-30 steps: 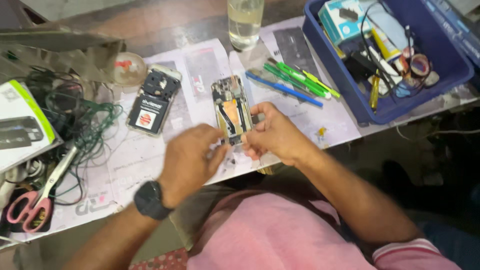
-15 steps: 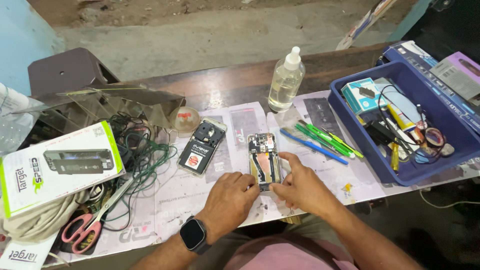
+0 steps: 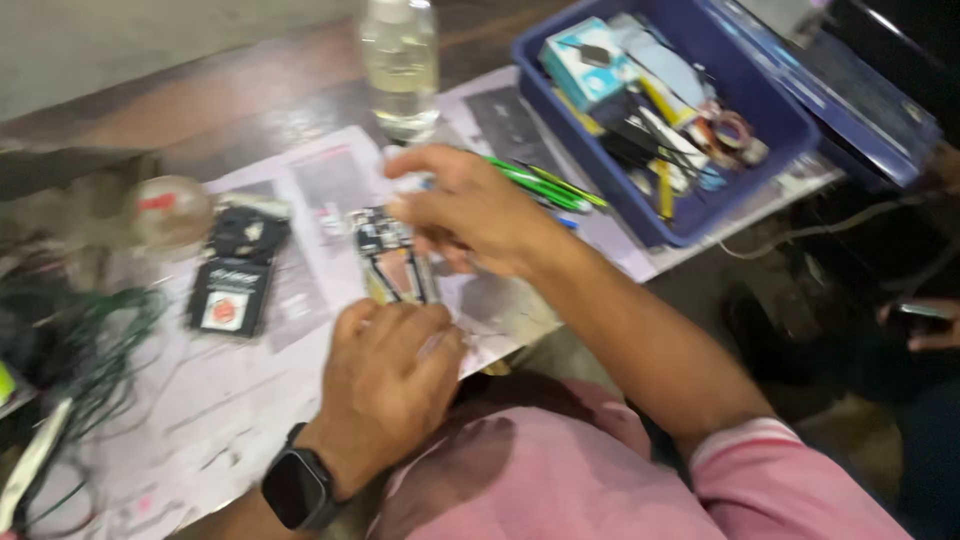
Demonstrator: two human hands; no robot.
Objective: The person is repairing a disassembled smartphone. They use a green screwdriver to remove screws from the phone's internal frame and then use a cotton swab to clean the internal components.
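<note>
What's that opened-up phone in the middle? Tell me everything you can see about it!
The opened phone lies flat on the paper-covered table with its back cover off, so dark parts at the top and coppery-orange insides show. It is long and thin with a pale frame. The left hand holds its near end, and the right hand hovers over its upper right side. The picture is blurry, so small parts are unclear.

small light-blue carton (image 3: 587, 66) in the blue bin (image 3: 700, 215); dark smartwatch screen (image 3: 296, 487).

Glossy clear plastic bottle (image 3: 400, 62), matt blue plastic bin (image 3: 690, 215), paper sheets (image 3: 240, 390) on worn wood.
</note>
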